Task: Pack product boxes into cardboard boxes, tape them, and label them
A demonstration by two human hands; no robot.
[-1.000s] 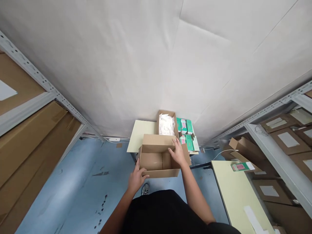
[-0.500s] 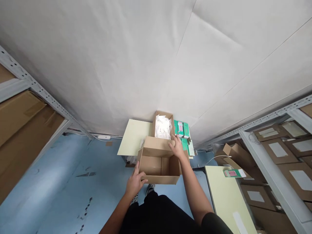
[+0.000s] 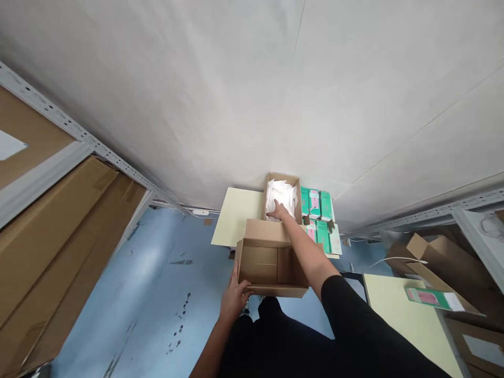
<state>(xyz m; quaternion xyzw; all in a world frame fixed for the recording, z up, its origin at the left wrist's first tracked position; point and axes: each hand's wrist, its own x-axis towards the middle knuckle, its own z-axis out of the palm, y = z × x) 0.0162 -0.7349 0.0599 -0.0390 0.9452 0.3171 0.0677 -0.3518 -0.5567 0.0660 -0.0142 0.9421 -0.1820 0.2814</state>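
My left hand (image 3: 233, 300) grips the near left corner of an open cardboard box (image 3: 261, 232), thumb over the rim and fingers along its side. The part of the inside that shows is bare, and a flap stands up at the far side. Beyond it, a smaller cardboard box (image 3: 284, 177) holds a heap of white packets (image 3: 282, 191). My right hand (image 3: 280, 211) reaches over the near end of that heap, fingers apart and touching or just above the packets. My right forearm crosses the larger box's right part and hides some of it.
Green boxes (image 3: 325, 205) stand right of the packets on a pale yellow table (image 3: 238, 212) against the wall. Another pale table (image 3: 388, 296) at right carries a green and pink box (image 3: 427, 297). Shelves with cartons (image 3: 71, 210) flank both sides.
My right hand has left the larger box's far right flap and moved forward into the box of white packets. My left hand keeps its grip. The view has shifted left.
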